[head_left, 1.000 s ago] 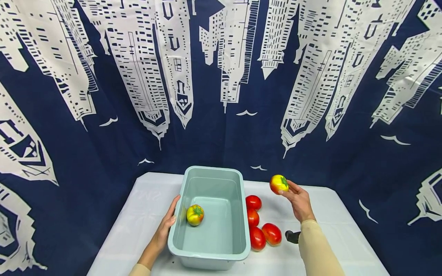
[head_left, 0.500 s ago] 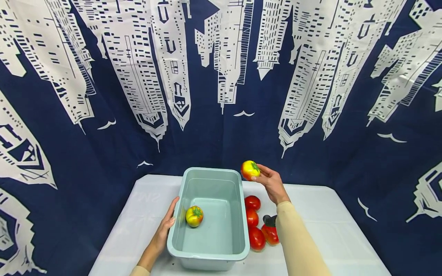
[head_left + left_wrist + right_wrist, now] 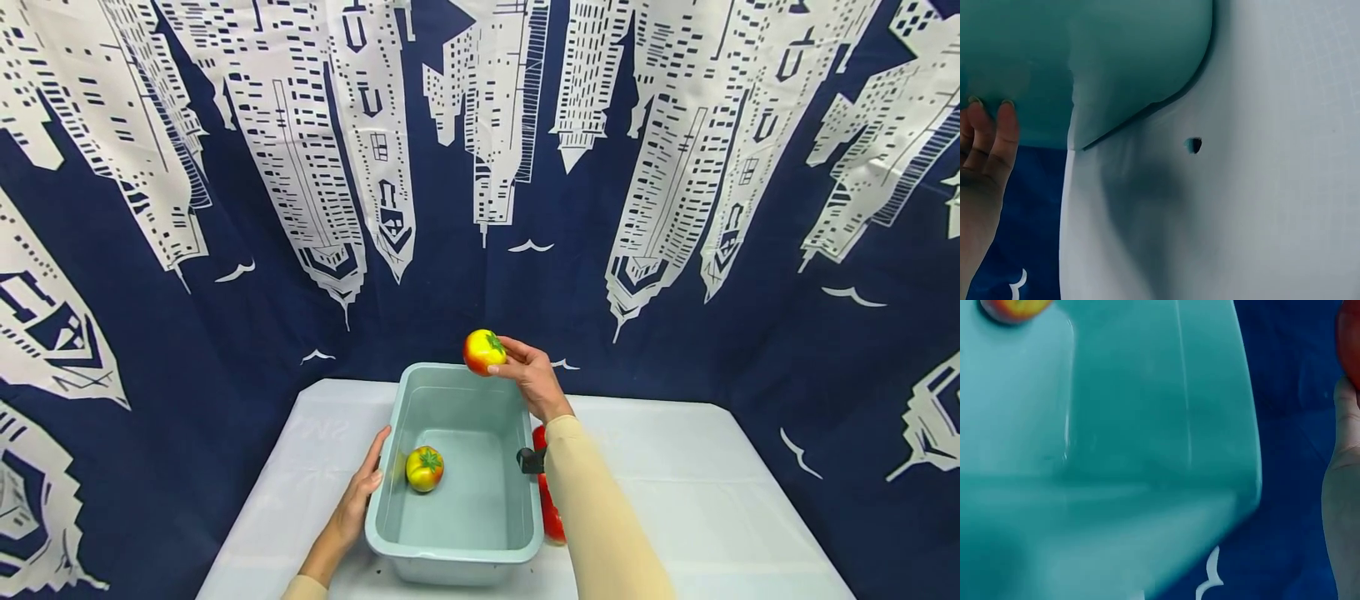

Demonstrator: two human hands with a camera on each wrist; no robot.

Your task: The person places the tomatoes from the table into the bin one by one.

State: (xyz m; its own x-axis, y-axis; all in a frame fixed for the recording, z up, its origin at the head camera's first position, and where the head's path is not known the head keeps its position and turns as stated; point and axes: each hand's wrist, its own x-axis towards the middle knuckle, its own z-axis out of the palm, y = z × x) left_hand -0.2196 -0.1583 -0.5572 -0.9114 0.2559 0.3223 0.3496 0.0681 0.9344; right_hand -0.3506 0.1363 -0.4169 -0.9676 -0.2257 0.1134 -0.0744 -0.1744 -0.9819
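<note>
In the head view my right hand point(image 3: 534, 377) pinches a yellow-red tomato point(image 3: 484, 352) with a green leaf mark, held above the far end of the pale green bin point(image 3: 453, 554). Another yellow-red tomato point(image 3: 424, 469) lies inside the bin, towards its left wall. My left hand point(image 3: 352, 504) rests against the outside of the bin's left wall, its fingers fairly straight; the left wrist view shows those fingertips point(image 3: 1007, 125) on the bin wall. At the edge of the right wrist view are part of the held tomato point(image 3: 1350, 344) and my thumb.
Red fruits point(image 3: 552, 517) lie on the white table point(image 3: 697, 492) just right of the bin, mostly hidden by my right sleeve. A dark wrist device point(image 3: 531, 461) sits below the right wrist. Behind the table hangs a navy cloth point(image 3: 450, 308) with white buildings.
My right hand has carried its tomato left and slightly up, from right of the bin to above its far end. The right sleeve now covers more red fruits. The left hand has stayed put.
</note>
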